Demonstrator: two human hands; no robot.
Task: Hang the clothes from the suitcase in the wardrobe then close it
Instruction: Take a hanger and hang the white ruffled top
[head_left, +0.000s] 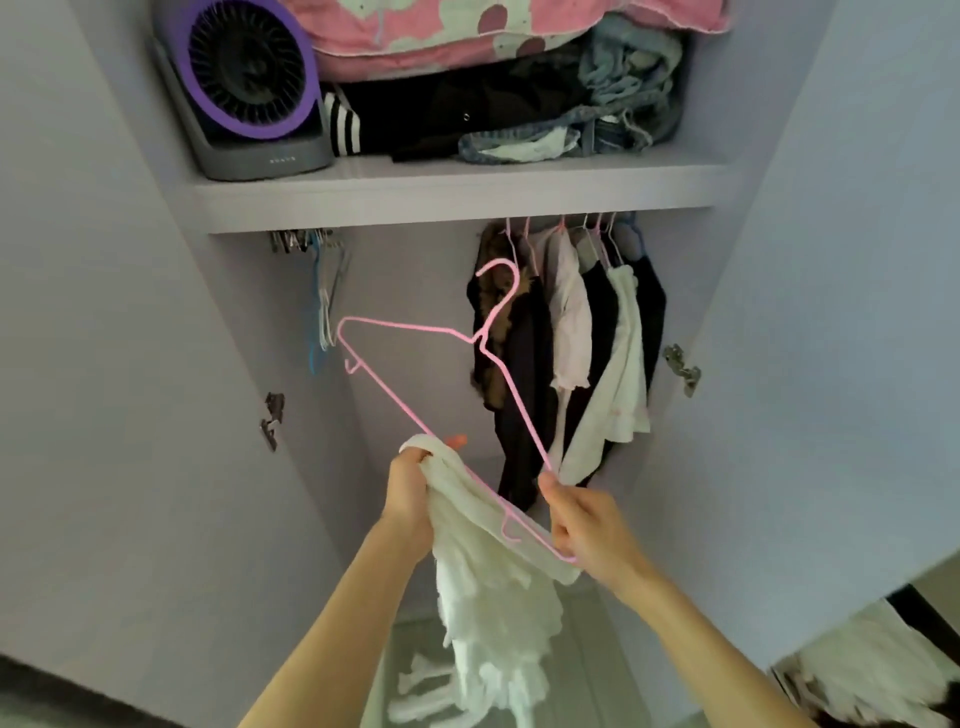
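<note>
I face the open wardrobe (467, 197). A pink wire hanger (415, 364) is held tilted in front of it, hook up. My right hand (587, 525) grips the hanger's lower corner. My left hand (413, 493) grips the top edge of a white fluffy garment (493, 597), bunched against the hanger's long bar. The garment hangs down between my forearms. Under the shelf, several clothes (566, 343) hang on hangers at the right. The suitcase (878, 670), with white clothes in it, shows at the bottom right corner.
Several empty hangers (324, 296) hang at the rail's left end. The top shelf holds a purple-ringed fan (249, 88), a pink blanket (467, 31) and folded dark clothes. Both wardrobe doors (857, 260) stand open at either side, with metal hinges showing.
</note>
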